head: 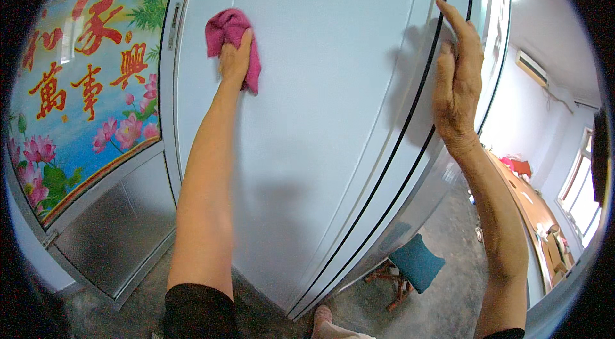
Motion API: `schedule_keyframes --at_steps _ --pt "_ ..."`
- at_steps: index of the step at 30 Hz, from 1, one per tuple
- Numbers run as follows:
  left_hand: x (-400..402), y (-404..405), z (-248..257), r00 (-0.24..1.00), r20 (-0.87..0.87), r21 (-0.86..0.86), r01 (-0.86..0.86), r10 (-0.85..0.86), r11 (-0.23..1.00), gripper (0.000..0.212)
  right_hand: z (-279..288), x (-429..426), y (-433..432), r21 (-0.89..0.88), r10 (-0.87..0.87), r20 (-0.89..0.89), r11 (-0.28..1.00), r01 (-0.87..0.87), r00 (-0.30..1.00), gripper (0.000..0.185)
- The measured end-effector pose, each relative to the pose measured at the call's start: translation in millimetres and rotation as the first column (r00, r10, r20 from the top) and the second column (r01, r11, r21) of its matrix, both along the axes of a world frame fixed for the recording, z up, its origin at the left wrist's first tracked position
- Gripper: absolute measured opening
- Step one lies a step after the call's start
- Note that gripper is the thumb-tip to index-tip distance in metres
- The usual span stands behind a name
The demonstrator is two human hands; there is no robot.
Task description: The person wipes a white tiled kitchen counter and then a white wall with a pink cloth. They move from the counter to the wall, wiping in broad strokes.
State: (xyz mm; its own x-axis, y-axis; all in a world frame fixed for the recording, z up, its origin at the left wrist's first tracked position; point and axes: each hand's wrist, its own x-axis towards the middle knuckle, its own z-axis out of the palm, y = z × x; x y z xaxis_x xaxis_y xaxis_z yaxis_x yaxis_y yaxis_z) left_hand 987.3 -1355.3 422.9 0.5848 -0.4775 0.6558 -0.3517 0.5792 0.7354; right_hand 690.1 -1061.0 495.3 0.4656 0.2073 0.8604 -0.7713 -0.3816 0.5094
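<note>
My left hand (234, 60) presses a crumpled pink cloth (227, 27) flat against the upper left of a pale blue-white door panel (307, 99). Part of the cloth hangs down to the right of the hand, and some fingertips are hidden in it. My right hand (459, 75) is at the panel's right side, beside two black strips (417, 103) that run along the edge. It holds nothing; its fingers point up and the index finger stands apart from the thumb. Whether the palm rests on the edge cannot be told.
On the left is a framed door with a glossy lotus picture (96, 75) bearing large red characters. Low on the right, a teal cushion (418, 263) lies on a wooden stool (398, 286). A long wooden table (533, 209) holding various items stands near a window (581, 190). A foot shows below.
</note>
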Motion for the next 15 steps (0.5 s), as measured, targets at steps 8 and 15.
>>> schedule_keyframes --at_steps 8,15 --pt "9.1 5.2 -223.0 0.906 -0.235 0.030 0.368 -0.351 0.929 0.057 -4.8 0.3 -2.2 0.011 -0.023 0.022 1.000 0.023 0.999 0.043" --pt "-48.6 62.6 -431.3 0.770 -0.567 0.111 0.423 -0.292 0.899 0.053 2.1 -16.4 -11.6 -0.048 -0.043 -0.006 0.998 0.043 0.999 0.044"
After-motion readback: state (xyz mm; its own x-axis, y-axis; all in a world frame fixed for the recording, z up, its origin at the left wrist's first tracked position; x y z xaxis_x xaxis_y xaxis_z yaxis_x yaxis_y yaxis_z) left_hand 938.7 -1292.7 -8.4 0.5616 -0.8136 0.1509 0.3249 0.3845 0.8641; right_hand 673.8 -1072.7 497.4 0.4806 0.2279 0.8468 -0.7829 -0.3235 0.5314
